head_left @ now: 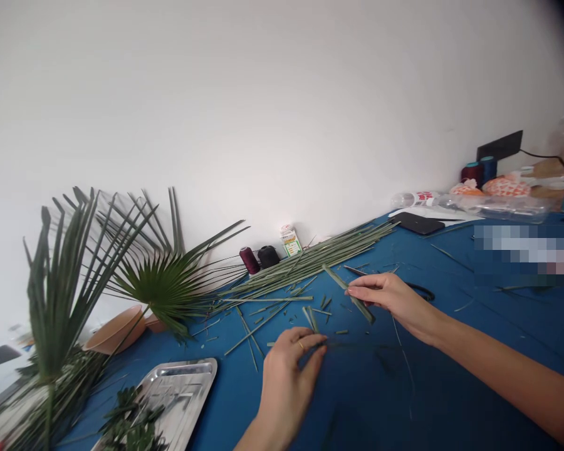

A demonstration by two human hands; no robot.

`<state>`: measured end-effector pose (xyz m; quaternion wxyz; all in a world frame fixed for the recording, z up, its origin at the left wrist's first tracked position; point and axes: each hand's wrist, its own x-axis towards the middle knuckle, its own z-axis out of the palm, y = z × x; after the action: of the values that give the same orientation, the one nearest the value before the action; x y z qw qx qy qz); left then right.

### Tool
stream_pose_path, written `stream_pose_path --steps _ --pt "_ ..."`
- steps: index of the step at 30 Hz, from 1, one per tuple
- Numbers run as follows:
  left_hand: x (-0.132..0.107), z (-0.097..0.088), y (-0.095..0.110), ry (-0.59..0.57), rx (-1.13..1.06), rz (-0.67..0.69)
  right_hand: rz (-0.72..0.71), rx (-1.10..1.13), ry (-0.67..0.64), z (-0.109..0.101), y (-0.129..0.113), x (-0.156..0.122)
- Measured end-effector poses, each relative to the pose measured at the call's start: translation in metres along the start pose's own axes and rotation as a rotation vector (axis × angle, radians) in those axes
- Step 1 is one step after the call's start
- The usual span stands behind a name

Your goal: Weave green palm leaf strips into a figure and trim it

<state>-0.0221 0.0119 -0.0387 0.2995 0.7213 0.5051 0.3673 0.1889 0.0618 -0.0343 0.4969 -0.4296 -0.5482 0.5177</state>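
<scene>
Between the thumb and fingers of my right hand (399,304) is a flat green palm leaf strip (337,277), tilted above the table. My left hand (291,376), with a ring on one finger, is closed in a pinch to the left and nearer to me. Short palm leaf strips (311,318) stick up from behind its fingers; the gripped part is hidden. Scissors with a dark handle (425,291) lie partly behind my right hand. Small leaf offcuts (326,302) are scattered on the blue table (357,401) between and beyond my hands.
A long bundle of leaf strips (310,260) runs along the wall, beside thread spools (249,260) and a small box (290,240). Fan palm leaves (155,285), an orange bowl (115,332) and a metal tray (209,376) stand left. A black phone (417,223) lies back right.
</scene>
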Motion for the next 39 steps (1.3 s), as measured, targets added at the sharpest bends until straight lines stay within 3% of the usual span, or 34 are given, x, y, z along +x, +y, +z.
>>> stream_pose_path --steps 5,9,12,19,29,33,39 --pt "0.021 -0.019 0.006 -0.123 -0.317 -0.153 0.038 0.044 -0.083 0.000 -0.009 -0.003" --pt "0.029 -0.016 0.008 -0.176 -0.515 -0.303 0.110 0.090 -0.259 0.010 -0.012 -0.011" --pt "0.031 -0.013 0.011 -0.195 -0.626 -0.379 0.151 0.139 -0.319 0.015 -0.011 -0.015" --pt "0.028 -0.010 0.020 -0.249 -0.802 -0.409 0.124 0.274 -0.272 0.024 -0.007 -0.015" --pt "0.031 -0.010 0.014 -0.137 -0.859 -0.367 0.089 0.293 -0.199 0.033 -0.008 -0.019" --pt "0.026 -0.013 0.019 -0.176 -0.942 -0.356 0.039 0.253 -0.195 0.034 -0.013 -0.023" --pt "0.023 -0.012 0.020 -0.292 -1.239 -0.376 -0.052 0.165 -0.171 0.037 -0.014 -0.026"
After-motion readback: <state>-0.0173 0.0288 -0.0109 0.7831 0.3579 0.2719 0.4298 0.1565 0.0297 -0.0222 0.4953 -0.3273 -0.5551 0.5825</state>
